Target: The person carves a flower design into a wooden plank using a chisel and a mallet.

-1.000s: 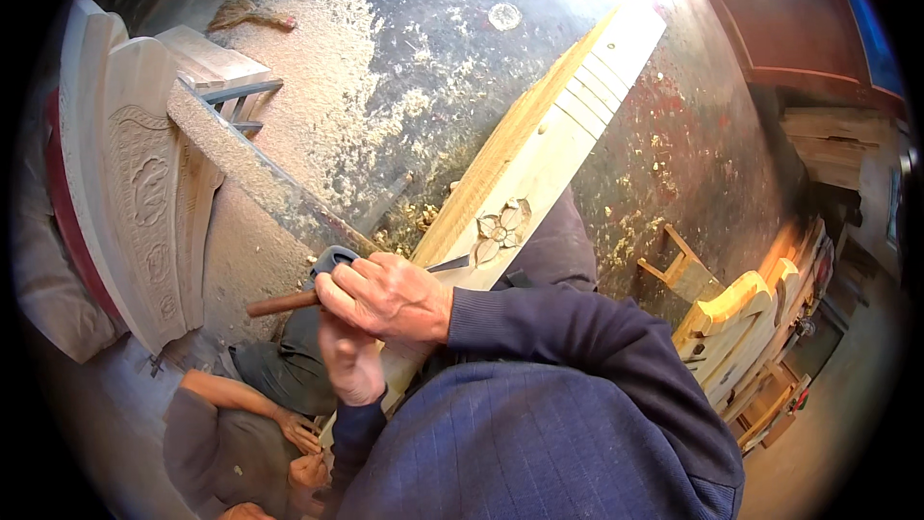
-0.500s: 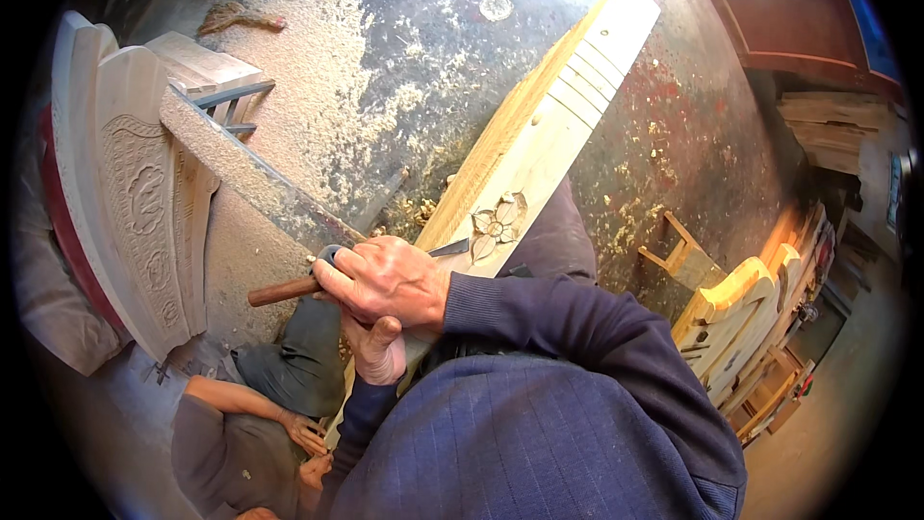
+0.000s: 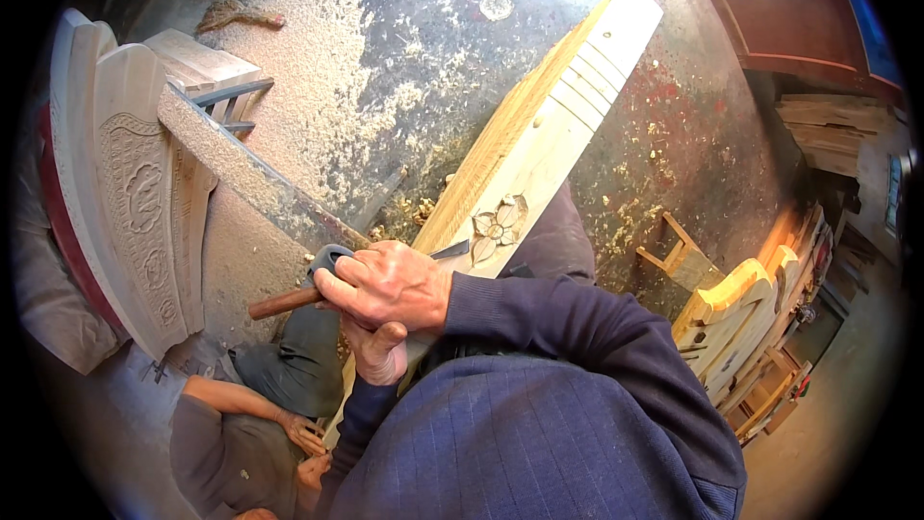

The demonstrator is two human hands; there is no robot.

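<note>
A long pale wooden beam [image 3: 553,149] slants across the middle, with a flower carved [image 3: 498,228] into its top face. My right hand [image 3: 390,281] is closed round a chisel; its brown wooden handle [image 3: 286,303] sticks out on the left. On the other side the dark steel blade [image 3: 450,249] points right, its tip at the edge of the carved flower. My left hand [image 3: 378,351] lies directly beneath the right one, thumb folded in. Most of its fingers are hidden, and what they grip does not show.
A co-worker [image 3: 241,443] sits at the lower left, hands near the beam's near end. Beside my right hand is a dark grey rounded thing [image 3: 332,256]. Carved panels [image 3: 135,193] stand on the left, near sawdust [image 3: 298,58]. Right: shaped boards [image 3: 736,299] and a small wooden frame [image 3: 683,255].
My hands and the chisel have barely shifted. More of the dark grey rounded thing beside my right hand shows now. The beam lies almost as before.
</note>
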